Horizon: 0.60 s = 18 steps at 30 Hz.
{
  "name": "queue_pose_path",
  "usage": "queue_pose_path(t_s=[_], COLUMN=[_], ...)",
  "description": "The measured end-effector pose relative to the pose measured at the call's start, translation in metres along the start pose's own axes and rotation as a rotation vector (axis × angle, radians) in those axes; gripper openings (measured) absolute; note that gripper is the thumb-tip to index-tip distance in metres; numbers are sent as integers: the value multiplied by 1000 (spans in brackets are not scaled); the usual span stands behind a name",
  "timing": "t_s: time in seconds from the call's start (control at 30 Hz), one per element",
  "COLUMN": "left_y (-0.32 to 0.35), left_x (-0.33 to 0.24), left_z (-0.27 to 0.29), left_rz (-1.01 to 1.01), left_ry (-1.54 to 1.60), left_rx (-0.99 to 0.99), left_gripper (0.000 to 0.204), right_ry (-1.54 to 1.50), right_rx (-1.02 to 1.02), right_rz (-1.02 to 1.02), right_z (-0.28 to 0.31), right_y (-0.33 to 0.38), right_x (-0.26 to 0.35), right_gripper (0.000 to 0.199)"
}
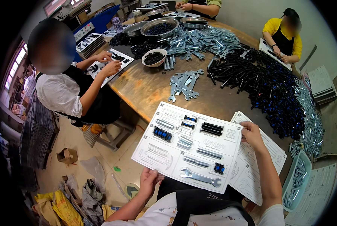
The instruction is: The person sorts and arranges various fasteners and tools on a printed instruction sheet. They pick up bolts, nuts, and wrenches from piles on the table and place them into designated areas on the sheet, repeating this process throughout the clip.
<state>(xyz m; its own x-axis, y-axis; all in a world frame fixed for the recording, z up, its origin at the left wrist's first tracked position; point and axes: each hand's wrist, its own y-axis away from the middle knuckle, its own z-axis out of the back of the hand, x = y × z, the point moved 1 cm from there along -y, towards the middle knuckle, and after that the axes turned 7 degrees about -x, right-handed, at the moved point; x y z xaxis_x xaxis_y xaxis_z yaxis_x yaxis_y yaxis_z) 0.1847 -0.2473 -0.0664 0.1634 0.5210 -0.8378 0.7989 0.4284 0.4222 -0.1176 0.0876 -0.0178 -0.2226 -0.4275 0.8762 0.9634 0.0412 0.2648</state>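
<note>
A white printed parts card [145, 150] is held tilted over the table's near edge. My left hand [149, 183] grips its lower left edge, thumb on top. At its upper right edge, my right hand [252, 135] is closed on it. On the card lie an open-end wrench [200, 177], black bolts [211, 129], blue-banded black bolts [162, 134] and silver rods [209, 153]. A small blue-and-black bundle [219, 168] sits near the wrench. Some printed outlines show bare. Behind the card, more printed cards [269, 150] lie partly hidden.
Loose wrenches [184, 85] lie ahead, beyond them a heap of silver parts [202, 40]. Black bolts [247, 69] spread rightward. A pale blue bin [307, 165] stands at right. Co-workers handle cards at left [68, 83], far right [285, 35] and far side.
</note>
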Motion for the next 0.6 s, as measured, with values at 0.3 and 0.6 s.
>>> queue_pose_path(t_s=[0.3,0.6], left_y=[-36,-89], left_x=[-36,-68], left_z=[23,66], left_rz=[-152,-261], left_ry=[139,139], left_rx=[-197,-244], left_gripper=[39,46], right_ry=[-8,-79], right_rx=[134,209], right_rz=[-42,-83], right_z=[-67,-121], right_y=[-1,1], right_x=[36,50], right_gripper=[42,47])
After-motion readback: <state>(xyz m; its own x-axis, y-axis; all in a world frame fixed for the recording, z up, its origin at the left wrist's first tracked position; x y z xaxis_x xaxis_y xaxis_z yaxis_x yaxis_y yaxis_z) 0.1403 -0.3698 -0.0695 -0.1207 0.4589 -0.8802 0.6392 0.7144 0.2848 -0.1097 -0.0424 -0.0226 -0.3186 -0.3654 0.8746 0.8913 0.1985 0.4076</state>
